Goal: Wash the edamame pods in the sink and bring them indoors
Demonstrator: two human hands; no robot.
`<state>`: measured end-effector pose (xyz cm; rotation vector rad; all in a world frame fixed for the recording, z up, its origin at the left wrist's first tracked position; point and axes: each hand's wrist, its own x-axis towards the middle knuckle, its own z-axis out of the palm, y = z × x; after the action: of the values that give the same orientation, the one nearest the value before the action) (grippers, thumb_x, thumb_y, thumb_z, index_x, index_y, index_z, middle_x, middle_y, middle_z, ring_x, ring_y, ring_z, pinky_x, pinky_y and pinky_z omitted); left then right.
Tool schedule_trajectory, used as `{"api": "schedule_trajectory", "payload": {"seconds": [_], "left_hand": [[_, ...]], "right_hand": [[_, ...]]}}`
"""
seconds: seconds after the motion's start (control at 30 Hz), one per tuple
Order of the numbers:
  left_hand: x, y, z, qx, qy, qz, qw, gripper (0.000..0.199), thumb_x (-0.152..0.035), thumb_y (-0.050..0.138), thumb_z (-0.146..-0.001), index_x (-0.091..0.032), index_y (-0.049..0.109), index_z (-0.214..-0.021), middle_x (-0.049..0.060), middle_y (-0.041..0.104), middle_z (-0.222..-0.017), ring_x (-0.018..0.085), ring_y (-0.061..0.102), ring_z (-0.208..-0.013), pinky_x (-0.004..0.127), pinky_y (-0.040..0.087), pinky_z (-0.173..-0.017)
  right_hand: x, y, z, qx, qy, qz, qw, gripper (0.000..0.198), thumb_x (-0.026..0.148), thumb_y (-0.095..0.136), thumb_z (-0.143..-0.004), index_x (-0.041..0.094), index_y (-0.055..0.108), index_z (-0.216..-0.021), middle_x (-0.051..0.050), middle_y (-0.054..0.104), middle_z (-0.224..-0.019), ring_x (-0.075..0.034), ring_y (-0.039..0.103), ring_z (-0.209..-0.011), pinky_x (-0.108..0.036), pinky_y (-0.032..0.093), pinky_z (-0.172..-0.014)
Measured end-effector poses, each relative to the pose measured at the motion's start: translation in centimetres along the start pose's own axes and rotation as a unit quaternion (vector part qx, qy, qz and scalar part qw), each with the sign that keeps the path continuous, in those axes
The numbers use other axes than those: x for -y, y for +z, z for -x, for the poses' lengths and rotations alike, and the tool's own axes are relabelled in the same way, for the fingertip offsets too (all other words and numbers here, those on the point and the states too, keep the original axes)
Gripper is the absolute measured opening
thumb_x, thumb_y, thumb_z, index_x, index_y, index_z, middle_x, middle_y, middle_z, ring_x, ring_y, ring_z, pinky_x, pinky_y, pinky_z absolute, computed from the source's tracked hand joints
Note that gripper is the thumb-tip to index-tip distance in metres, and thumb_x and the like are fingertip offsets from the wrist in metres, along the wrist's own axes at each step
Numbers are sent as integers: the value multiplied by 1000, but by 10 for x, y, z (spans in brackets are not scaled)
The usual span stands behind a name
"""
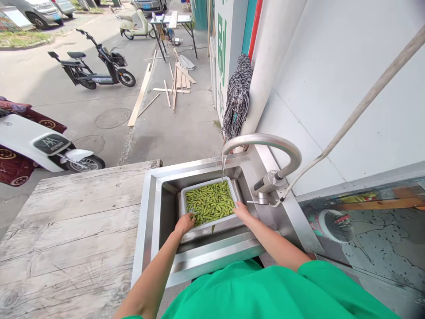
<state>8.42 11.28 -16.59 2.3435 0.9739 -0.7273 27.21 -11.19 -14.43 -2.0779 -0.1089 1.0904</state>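
Table (83,235): at 9 o'clock of the sink; weathered grey planks, split and rough-grained.
Sink (142,230): brushed metal, deep and square-cornered.
Tap (262,139): metal, arched neck, base at about 2 o'clock of the tray.
Tray (184,211): inside the sink; pale, shallow, rectangular, seemingly stiff plastic. Full and wet, it is probably heavy and slick; opposite rims look the best hold, kept level against spilling.
Left hand (185,224): at the tray's 7 o'clock corner, fingers curled nearly closed; whether they pinch rim or pods, one cannot tell.
Right hand (242,211): at 4 o'clock, fingers part-bent on the rim; how firmly they close, one cannot tell.
Water (223,166): thin stream, falling at the tray's 1 o'clock.
Pods (210,200): slim, green, tapered; likely light, firm and slippery, easiest scooped. One lies outside, at 6 o'clock.
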Motion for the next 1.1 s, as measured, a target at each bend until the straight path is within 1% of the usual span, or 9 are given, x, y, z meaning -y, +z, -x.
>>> {"api": "schedule_trajectory", "payload": {"seconds": [0.1, 0.4, 0.47, 0.57, 0.63, 0.7, 0.8, 0.9, 1.1], "left_hand": [[21, -8, -2, -43, -51, 18, 998, 46, -25, 42, -88, -4, 45, -129, 21, 57, -122, 27, 51, -118, 33, 39, -95], [30, 8, -8, -90, -106, 89, 986, 44, -28, 44, -86, -16, 47, -128, 10, 69, -102, 23, 65, -94, 32, 50, -78], [30, 10, -12, -109, -120, 98, 982, 43, -28, 39, -88, -13, 47, -128, 13, 69, -103, 23, 65, -93, 32, 51, -78], [27, 11, -21, -152, -152, 95, 972, 53, -32, 35, -89, -6, 37, -135, 22, 59, -119, 28, 59, -106, 38, 48, -85], [19, 13, -29, -212, -99, 60, 970, 60, -34, 35, -89, -6, 26, -141, 23, 41, -138, 30, 43, -125, 43, 38, -99], [5, 17, -42, -261, 42, 4, 965, 60, -34, 35, -89, -10, 25, -143, 17, 27, -148, 27, 24, -136, 43, 24, -109], [-16, 24, -64, -270, 197, -53, 941, 54, -31, 33, -90, -14, 30, -142, 10, 25, -150, 23, 15, -139, 42, 14, -112], [-25, 33, -81, -263, 198, -71, 941, 53, -32, 33, -90, -19, 31, -142, 7, 25, -150, 23, 13, -139, 45, 8, -113], [-20, 44, -82, -247, 132, -85, 956, 54, -37, 33, -90, -24, 30, -142, 3, 21, -151, 25, 10, -140, 53, -3, -110]], "right_hand": [[0, 14, -23, -64, -23, 87, 994, 56, 13, 53, -73, 13, 44, -129, -17, 41, -137, -26, 33, -132, -37, 28, -107], [-1, 31, -64, -138, -52, 217, 965, 60, 15, 44, -82, 3, 30, -139, -21, 30, -144, -27, 26, -135, -38, 22, -110], [-3, 35, -67, -139, -121, 256, 949, 59, 18, 43, -84, 8, 30, -141, -15, 25, -148, -25, 20, -138, -38, 18, -112], [-2, 56, -73, -111, -287, 330, 892, 57, 25, 44, -85, 13, 34, -140, -8, 25, -149, -23, 15, -139, -39, 12, -114], [1, 77, -78, -93, -361, 353, 858, 60, 29, 44, -86, 13, 32, -142, -8, 24, -150, -23, 14, -139, -40, 12, -114], [6, 96, -83, -80, -415, 361, 831, 63, 32, 44, -86, 14, 27, -144, -7, 20, -151, -22, 12, -140, -40, 11, -114], [11, 110, -93, -56, -470, 378, 796, 63, 35, 43, -88, 16, 23, -145, -5, 15, -152, -21, 11, -140, -41, 9, -115], [6, 106, -101, -29, -479, 398, 782, 64, 40, 42, -88, 19, 22, -145, -4, 18, -151, -22, 13, -140, -45, 6, -114], [-6, 107, -99, -65, -417, 412, 808, 67, 40, 42, -87, 18, 19, -146, -2, 14, -152, -26, 6, -140, -49, 2, -113]]}}
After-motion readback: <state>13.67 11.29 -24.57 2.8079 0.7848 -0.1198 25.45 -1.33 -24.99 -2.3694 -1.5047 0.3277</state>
